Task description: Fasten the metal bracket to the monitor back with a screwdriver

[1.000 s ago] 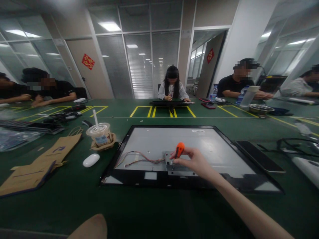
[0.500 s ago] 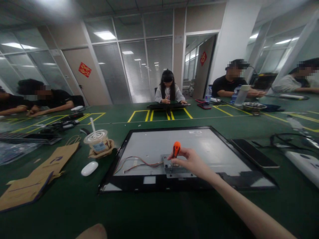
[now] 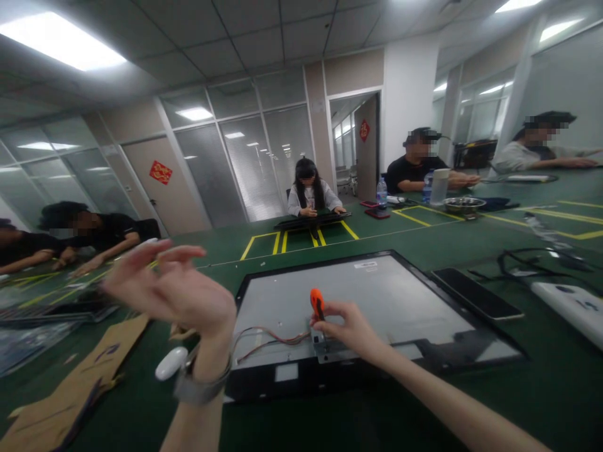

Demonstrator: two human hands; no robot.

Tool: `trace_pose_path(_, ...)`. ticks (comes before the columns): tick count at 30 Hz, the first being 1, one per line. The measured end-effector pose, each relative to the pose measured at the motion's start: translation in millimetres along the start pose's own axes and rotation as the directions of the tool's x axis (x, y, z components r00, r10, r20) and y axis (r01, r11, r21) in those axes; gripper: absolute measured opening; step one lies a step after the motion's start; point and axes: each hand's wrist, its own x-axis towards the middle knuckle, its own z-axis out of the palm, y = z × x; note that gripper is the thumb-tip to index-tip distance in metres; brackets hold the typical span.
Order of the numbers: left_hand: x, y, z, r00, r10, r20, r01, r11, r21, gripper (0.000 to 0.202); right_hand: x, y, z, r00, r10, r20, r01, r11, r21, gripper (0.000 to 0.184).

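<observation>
My right hand (image 3: 353, 329) is closed on an orange and black screwdriver (image 3: 317, 302), which stands roughly upright. Its tip is hidden by my fingers, over a metal bracket (image 3: 323, 353) near the front edge of a flat display panel (image 3: 301, 301). Thin coloured wires (image 3: 271, 336) run left from the bracket across the grey back of the panel. Blurred by motion, my left hand (image 3: 174, 289) is raised in the air left of the panel, fingers apart, with nothing visible in it. A grey watch band circles that wrist.
Left lie a brown paper bag (image 3: 89, 370) and a white computer mouse (image 3: 171, 363). A black phone (image 3: 475, 294) and a white power strip (image 3: 570, 307) lie right. Across the green table (image 3: 386, 408), a person (image 3: 313, 191) handles another panel; several other people sit at both sides.
My left hand has risen into view on the left and covers the drink cup. My right hand keeps hold of the screwdriver at the bracket. The camera view has tilted.
</observation>
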Motion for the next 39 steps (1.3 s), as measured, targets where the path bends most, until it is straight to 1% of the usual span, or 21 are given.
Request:
trace_pose_path(2, -29, -12, 5.5, 0.991, -0.101, 0.088, 0.114, 0.982, -0.153, 0.024, 3, 3, 1, 1.000, -0.014, 0.002, 0.014, 1.000, 0.011, 0.017)
trace_pose_path(3, -48, -17, 5.4, 0.930, -0.238, 0.282, 0.290, 0.944, -0.159, 0.024, 4, 5, 1, 1.000, -0.023, 0.004, 0.023, 1.000, 0.016, 0.017)
trace_pose_path(4, -70, -21, 3.2, 0.793, -0.363, 0.489, 0.462, 0.882, -0.093, 0.024, 5, 7, 2, 0.999, -0.034, -0.002, 0.034, 0.999, 0.020, 0.016)
trace_pose_path(5, -91, -23, -1.1, 0.612, -0.451, 0.650, 0.588, 0.809, 0.007, 0.029, 7, 10, 2, 0.999, -0.044, -0.008, 0.044, 0.999, 0.023, 0.016)
trace_pose_path(6, -111, -24, -6.7, 0.435, -0.495, 0.752, 0.657, 0.746, 0.111, 0.037, 8, 12, 3, 0.998, -0.055, -0.011, 0.055, 0.998, 0.021, 0.017)
trace_pose_path(7, -127, -23, -13.0, 0.333, -0.523, 0.785, 0.676, 0.712, 0.188, 0.044, 9, 13, 4, 0.998, -0.069, -0.014, 0.069, 0.997, 0.020, 0.017)
trace_pose_path(8, -140, -21, -19.2, 0.281, -0.531, 0.799, 0.675, 0.702, 0.229, 0.047, 9, 14, 5, 0.997, -0.081, -0.015, 0.082, 0.997, 0.016, 0.017)
trace_pose_path(10, -154, -17, -28.1, 0.291, -0.539, 0.790, 0.671, 0.704, 0.233, 0.047, 9, 15, 4, 0.995, -0.103, -0.012, 0.103, 0.995, 0.011, 0.020)
trace_pose_path(13, -152, -14, -31.2, 0.341, -0.509, 0.791, 0.630, 0.748, 0.209, 0.042, 10, 16, -9, 0.988, -0.118, 0.096, 0.121, 0.992, -0.030, 0.029)
trace_pose_path(14, -148, -14, -30.7, 0.357, -0.511, 0.782, 0.635, 0.747, 0.197, 0.042, 12, 19, -18, 0.984, -0.118, 0.136, 0.128, 0.990, -0.064, 0.032)
trace_pose_path(15, -145, -16, -30.3, 0.352, -0.509, 0.786, 0.640, 0.743, 0.194, 0.042, 13, 24, -28, 0.983, -0.114, 0.147, 0.131, 0.985, -0.116, 0.036)
trace_pose_path(17, -139, -20, -30.3, 0.364, -0.509, 0.780, 0.637, 0.747, 0.190, 0.040, 17, 41, -55, 0.992, -0.104, 0.077, 0.122, 0.946, -0.301, 0.040)
trace_pose_path(18, -137, -22, -30.8, 0.361, -0.504, 0.785, 0.620, 0.758, 0.201, 0.037, 18, 54, -70, 0.995, -0.101, 0.023, 0.102, 0.904, -0.415, 0.042)
trace_pose_path(19, -136, -25, -31.5, 0.389, -0.505, 0.770, 0.605, 0.771, 0.200, 0.033, 19, 67, -84, 0.995, -0.099, -0.031, 0.068, 0.848, -0.525, 0.044)
trace_pose_path(20, -135, -27, -32.4, 0.409, -0.506, 0.759, 0.591, 0.781, 0.201, 0.031, 18, 81, -97, 0.994, -0.084, -0.063, 0.026, 0.781, -0.624, 0.046)
trace_pose_path(22, -135, -32, -34.0, 0.423, -0.504, 0.753, 0.566, 0.796, 0.215, 0.027, 15, 108, -116, 0.996, -0.006, -0.090, -0.066, 0.629, -0.774, 0.052)
trace_pose_path(25, -135, -35, -36.1, 0.496, -0.455, 0.739, 0.496, 0.848, 0.188, 0.024, 8, 132, -126, 0.994, 0.098, -0.045, -0.086, 0.463, -0.882, 0.056)
trace_pose_path(27, -135, -32, -36.8, 0.524, -0.391, 0.757, 0.426, 0.890, 0.165, 0.025, 6, 137, -125, 0.992, 0.120, -0.035, -0.082, 0.414, -0.907, 0.057)
trace_pose_path(31, -135, -17, -36.3, 0.536, -0.353, 0.767, 0.378, 0.913, 0.155, 0.036, 6, 135, -122, 0.990, 0.141, -0.014, -0.067, 0.376, -0.924, 0.060)
trace_pose_path(35, -141, -1, -34.9, 0.502, -0.376, 0.779, 0.458, 0.879, 0.129, 0.033, 6, 137, -122, 0.990, 0.139, -0.034, -0.082, 0.358, -0.930, 0.058)
trace_pose_path(39, -149, 4, -34.9, 0.445, -0.433, 0.784, 0.583, 0.805, 0.114, 0.034, 6, 141, -123, 0.990, 0.136, -0.032, -0.078, 0.348, -0.934, 0.057)
